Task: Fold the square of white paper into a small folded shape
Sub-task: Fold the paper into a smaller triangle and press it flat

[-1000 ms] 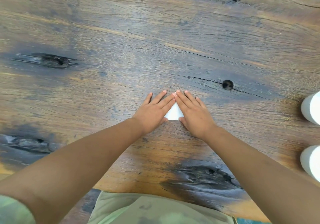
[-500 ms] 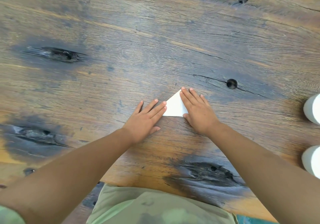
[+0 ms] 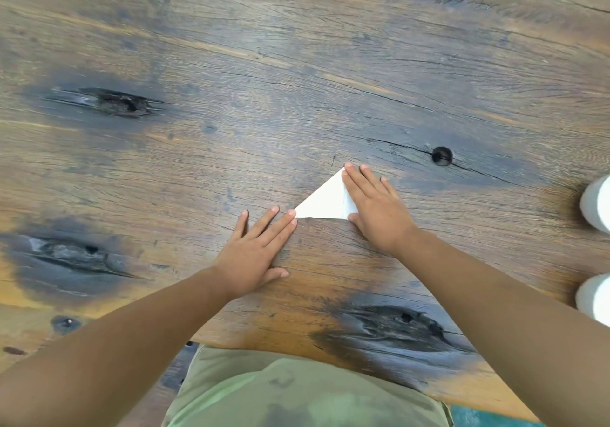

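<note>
The white paper [image 3: 325, 200], folded into a small triangle, lies flat on the dark wooden table [image 3: 297, 79]. My right hand [image 3: 374, 210] lies flat with fingers apart, covering the triangle's right part, its fingertips at the top point. My left hand [image 3: 255, 250] rests flat on the wood to the left, fingers spread, with two fingertips touching the paper's left corner. Neither hand grips the paper. The paper's right edge is hidden under my right hand.
Two white cylinders stand at the right edge, one [image 3: 597, 203] farther off and one [image 3: 594, 297] nearer. The table's near edge [image 3: 330, 357] runs just in front of my green shirt. Dark knots and holes mark the wood.
My left hand has slid left and toward me off the paper, uncovering most of the triangle. My right hand has stayed pressed on the paper's right side.
</note>
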`<state>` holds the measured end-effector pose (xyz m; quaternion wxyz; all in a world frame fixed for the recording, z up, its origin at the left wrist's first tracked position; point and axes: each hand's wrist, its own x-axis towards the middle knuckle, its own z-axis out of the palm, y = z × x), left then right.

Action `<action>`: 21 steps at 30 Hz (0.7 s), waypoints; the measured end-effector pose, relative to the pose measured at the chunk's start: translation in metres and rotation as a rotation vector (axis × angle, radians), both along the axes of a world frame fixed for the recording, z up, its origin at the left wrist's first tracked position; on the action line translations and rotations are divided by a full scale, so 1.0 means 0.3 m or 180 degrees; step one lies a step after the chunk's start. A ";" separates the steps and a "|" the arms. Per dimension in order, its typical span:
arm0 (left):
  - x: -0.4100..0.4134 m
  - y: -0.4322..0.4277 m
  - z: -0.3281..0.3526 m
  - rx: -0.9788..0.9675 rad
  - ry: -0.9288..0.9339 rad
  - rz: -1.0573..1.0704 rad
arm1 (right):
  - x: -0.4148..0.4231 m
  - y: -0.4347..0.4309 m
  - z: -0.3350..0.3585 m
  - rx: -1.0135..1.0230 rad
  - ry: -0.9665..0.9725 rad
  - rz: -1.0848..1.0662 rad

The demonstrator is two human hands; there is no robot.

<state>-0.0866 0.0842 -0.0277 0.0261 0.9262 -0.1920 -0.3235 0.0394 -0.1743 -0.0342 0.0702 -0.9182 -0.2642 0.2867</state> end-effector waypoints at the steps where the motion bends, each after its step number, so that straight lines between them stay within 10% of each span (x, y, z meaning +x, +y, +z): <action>1: 0.000 -0.002 0.001 0.0015 0.0015 -0.0004 | 0.000 -0.003 -0.003 0.0001 0.0002 0.0002; 11: 0.059 -0.042 0.068 -0.0158 -0.0033 0.0228 | 0.044 -0.024 0.060 0.0217 0.0306 0.0145; 21: 0.212 -0.187 0.067 -0.0468 -0.0593 0.1056 | -0.029 -0.087 0.097 0.0502 0.0014 -0.1574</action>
